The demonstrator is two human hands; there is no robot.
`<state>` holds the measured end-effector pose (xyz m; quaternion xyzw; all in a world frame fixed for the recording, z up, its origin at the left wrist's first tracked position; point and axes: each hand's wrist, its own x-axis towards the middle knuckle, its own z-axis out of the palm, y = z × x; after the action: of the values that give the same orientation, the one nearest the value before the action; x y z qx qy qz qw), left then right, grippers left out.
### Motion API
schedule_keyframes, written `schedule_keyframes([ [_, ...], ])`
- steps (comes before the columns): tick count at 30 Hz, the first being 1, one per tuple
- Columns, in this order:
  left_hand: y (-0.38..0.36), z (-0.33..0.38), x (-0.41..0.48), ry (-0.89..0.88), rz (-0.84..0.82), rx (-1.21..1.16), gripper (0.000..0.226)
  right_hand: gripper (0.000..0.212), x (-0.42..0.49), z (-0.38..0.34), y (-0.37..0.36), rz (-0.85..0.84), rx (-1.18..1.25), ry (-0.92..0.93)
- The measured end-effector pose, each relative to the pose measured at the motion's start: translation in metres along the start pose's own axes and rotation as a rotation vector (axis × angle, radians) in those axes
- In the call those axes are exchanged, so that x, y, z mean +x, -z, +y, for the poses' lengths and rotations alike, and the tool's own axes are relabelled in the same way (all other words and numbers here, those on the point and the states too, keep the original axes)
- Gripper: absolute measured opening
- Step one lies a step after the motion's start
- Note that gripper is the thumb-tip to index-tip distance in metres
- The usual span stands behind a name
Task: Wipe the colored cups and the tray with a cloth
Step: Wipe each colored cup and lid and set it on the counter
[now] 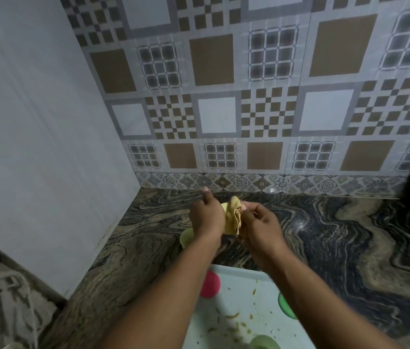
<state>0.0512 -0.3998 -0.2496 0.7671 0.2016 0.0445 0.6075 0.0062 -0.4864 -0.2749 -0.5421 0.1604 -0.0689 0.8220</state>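
Both hands are close together over the surface point(325, 235), toward its back edge, with the yellow cloth point(233, 217) bunched up between them. The left hand point(206, 219) has its fingers curled round the cloth's left side with one finger sticking up. The right hand point(259, 229) pinches the other side. Can't tell if anything's wrapped inside the cloth.

A pale green cup point(185, 238) sits on the surface just beside the left wrist, half hidden by it. The tray point(239, 280) is at the near edge, under the forearms, with yellowish crumbs point(233, 316) scattered over it.

On the tray there's a pink cup point(211, 284) by its back left corner and a green cup point(286, 307) on the right, partly behind the right forearm. A second pale green cup point(264, 343) is right at the bottom, blurry. A patterned tile wall point(224, 109) runs along the back edge.
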Motion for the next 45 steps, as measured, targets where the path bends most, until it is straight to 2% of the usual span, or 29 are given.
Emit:
schedule_keyframes([
  [1, -0.002, 0.002, -0.005, 0.044, 0.077, -0.084, 0.05, 0.015, -0.004, 0.01, -0.006, 0.066, 0.081, 0.016],
  [3, -0.006, -0.007, -0.008, 0.194, 0.119, -0.209, 0.056, 0.014, -0.014, 0.03, -0.011, 0.194, 0.202, -0.007],
  [5, -0.005, -0.021, -0.004, 0.312, -0.059, -0.179, 0.064, 0.013, -0.018, 0.04, -0.005, 0.246, 0.163, -0.036],
  [7, 0.004, -0.028, 0.006, 0.316, -0.293, -0.075, 0.068, 0.012, -0.013, 0.027, 0.008, 0.147, 0.03, -0.04],
  [9, 0.01, -0.022, 0.013, 0.218, -0.403, 0.063, 0.071, 0.012, -0.008, 0.005, 0.017, -0.023, -0.099, -0.036],
  [10, 0.011, -0.017, 0.015, 0.113, -0.362, 0.109, 0.069, 0.012, -0.008, -0.005, 0.017, -0.08, -0.134, -0.031],
  [12, 0.009, -0.005, 0.005, -0.042, -0.131, 0.091, 0.055, 0.013, -0.012, -0.011, 0.008, -0.085, -0.097, 0.001],
  [14, 0.004, 0.005, -0.006, 0.02, 0.063, -0.106, 0.055, 0.016, -0.019, 0.002, -0.007, 0.025, 0.015, 0.059],
  [16, -0.003, -0.003, -0.007, 0.177, 0.127, -0.224, 0.061, 0.016, -0.026, 0.02, -0.015, 0.154, 0.098, 0.074],
  [18, -0.002, -0.018, 0.0, 0.276, -0.037, -0.211, 0.067, 0.014, -0.026, 0.022, -0.01, 0.178, 0.075, 0.038],
  [20, 0.005, -0.027, 0.012, 0.292, -0.296, -0.139, 0.074, 0.013, -0.018, 0.008, 0.004, 0.059, -0.03, -0.017],
  [22, 0.011, -0.023, 0.019, 0.21, -0.413, -0.018, 0.075, 0.013, -0.012, -0.008, 0.014, -0.1, -0.102, -0.066],
  [23, 0.011, -0.019, 0.021, 0.129, -0.379, 0.03, 0.072, 0.013, -0.01, -0.013, 0.016, -0.151, -0.091, -0.076],
  [25, 0.009, -0.011, 0.014, 0.0, -0.137, 0.061, 0.066, 0.011, -0.012, -0.011, 0.006, -0.132, -0.021, -0.034],
  [27, 0.005, -0.001, -0.001, 0.053, 0.081, -0.088, 0.065, 0.011, -0.019, 0.007, -0.008, 0.015, 0.021, 0.066],
  [28, 0.003, -0.003, -0.004, 0.124, 0.132, -0.15, 0.065, 0.011, -0.024, 0.017, -0.014, 0.094, 0.039, 0.094],
  [29, 0.002, -0.007, -0.005, 0.191, 0.137, -0.191, 0.064, 0.012, -0.028, 0.023, -0.017, 0.149, 0.055, 0.09],
  [31, 0.002, -0.023, 0.006, 0.256, -0.07, -0.153, 0.071, 0.012, -0.025, 0.021, -0.011, 0.15, 0.053, 0.022],
  [33, 0.009, -0.029, 0.016, 0.228, -0.33, -0.03, 0.069, 0.012, -0.013, 0.005, 0.004, 0.007, -0.038, -0.059],
  [34, 0.012, -0.027, 0.019, 0.17, -0.387, 0.041, 0.068, 0.013, -0.008, -0.004, 0.01, -0.075, -0.08, -0.088],
  [35, 0.012, -0.025, 0.022, 0.103, -0.36, 0.09, 0.067, 0.014, -0.005, -0.01, 0.013, -0.132, -0.102, -0.099],
  [36, 0.012, -0.02, 0.021, 0.043, -0.253, 0.107, 0.066, 0.013, -0.004, -0.012, 0.012, -0.152, -0.101, -0.079],
  [37, 0.01, -0.015, 0.017, 0.016, -0.118, 0.089, 0.064, 0.012, -0.007, -0.01, 0.006, -0.122, -0.092, -0.034],
  [39, 0.008, -0.006, 0.008, 0.084, 0.051, -0.057, 0.06, 0.012, -0.016, 0.006, -0.009, 0.03, -0.071, 0.075],
  [42, 0.003, -0.014, 0.004, 0.265, 0.028, -0.256, 0.056, 0.012, -0.026, 0.032, -0.015, 0.207, 0.043, 0.082],
  [45, 0.004, -0.03, 0.016, 0.31, 0.003, -0.352, 0.06, 0.017, -0.014, 0.024, 0.008, 0.321, 0.203, -0.067],
])
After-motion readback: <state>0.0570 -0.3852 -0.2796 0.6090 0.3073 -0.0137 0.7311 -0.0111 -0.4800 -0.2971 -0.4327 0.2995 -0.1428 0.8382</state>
